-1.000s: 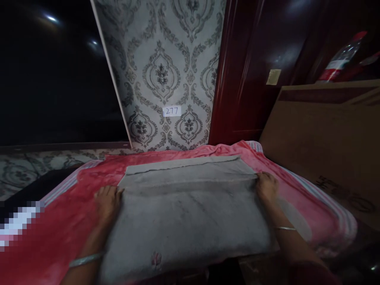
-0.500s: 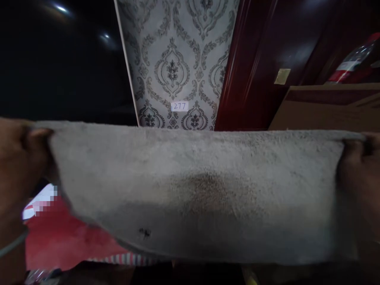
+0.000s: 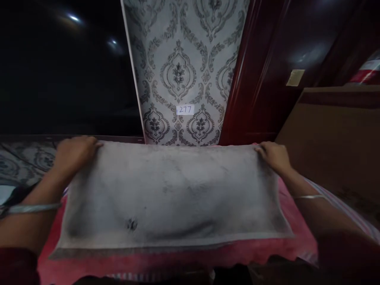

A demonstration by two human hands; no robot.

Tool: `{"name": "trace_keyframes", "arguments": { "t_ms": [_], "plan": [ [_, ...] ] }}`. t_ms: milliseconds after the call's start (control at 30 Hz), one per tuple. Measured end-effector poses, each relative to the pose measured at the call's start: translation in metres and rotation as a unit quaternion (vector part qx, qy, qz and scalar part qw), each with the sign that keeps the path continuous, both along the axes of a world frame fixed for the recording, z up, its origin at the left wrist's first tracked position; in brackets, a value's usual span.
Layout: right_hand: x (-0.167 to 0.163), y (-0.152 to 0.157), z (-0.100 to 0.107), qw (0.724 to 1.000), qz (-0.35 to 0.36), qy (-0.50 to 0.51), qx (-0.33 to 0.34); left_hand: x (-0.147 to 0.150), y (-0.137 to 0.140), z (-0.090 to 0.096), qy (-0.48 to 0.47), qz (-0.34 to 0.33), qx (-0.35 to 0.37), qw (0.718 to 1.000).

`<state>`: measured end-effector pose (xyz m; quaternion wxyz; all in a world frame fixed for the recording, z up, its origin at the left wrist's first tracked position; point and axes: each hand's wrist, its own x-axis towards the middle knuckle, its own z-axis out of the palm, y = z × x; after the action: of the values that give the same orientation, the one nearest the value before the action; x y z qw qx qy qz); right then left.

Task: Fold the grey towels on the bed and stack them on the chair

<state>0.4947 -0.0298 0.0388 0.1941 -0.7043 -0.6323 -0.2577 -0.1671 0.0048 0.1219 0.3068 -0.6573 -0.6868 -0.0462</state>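
Note:
A grey towel-like cloth [image 3: 178, 190] with a small dark mark near its lower left is spread wide in front of me, its near edge over a red cloth [image 3: 97, 263]. My left hand [image 3: 77, 153] grips the far left corner, fingers closed on the fabric. At the far right corner, my right hand [image 3: 274, 156] pinches the cloth in the same way. The far edge runs nearly straight between both hands. What lies beneath the cloth's middle is hidden.
A large black screen [image 3: 65, 79] stands at the back left. Patterned wallpaper [image 3: 184, 51] carries a paper label [image 3: 185, 109] reading 277. To the right are a dark red door panel [image 3: 267, 79], a cardboard box [image 3: 335, 138] and part of a bottle [image 3: 366, 71]. Striped fabric [image 3: 341, 202] shows at right.
Both hands have moved down and away from me with the grey cloth, which was held up close and now lies lower over the red cloth. Both grips are kept.

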Motion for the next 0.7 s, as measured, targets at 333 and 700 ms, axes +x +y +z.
{"name": "trace_keyframes", "arguments": {
  "t_ms": [333, 700],
  "plan": [
    [-0.008, 0.114, -0.086, 0.992, -0.061, 0.048, -0.101, 0.014, 0.102, -0.079, -0.003, -0.004, -0.113, 0.994],
    [0.001, 0.151, -0.144, 0.963, -0.087, 0.227, -0.112, 0.025, 0.145, -0.142, -0.166, -0.015, -0.142, 0.976]
  ]
}}
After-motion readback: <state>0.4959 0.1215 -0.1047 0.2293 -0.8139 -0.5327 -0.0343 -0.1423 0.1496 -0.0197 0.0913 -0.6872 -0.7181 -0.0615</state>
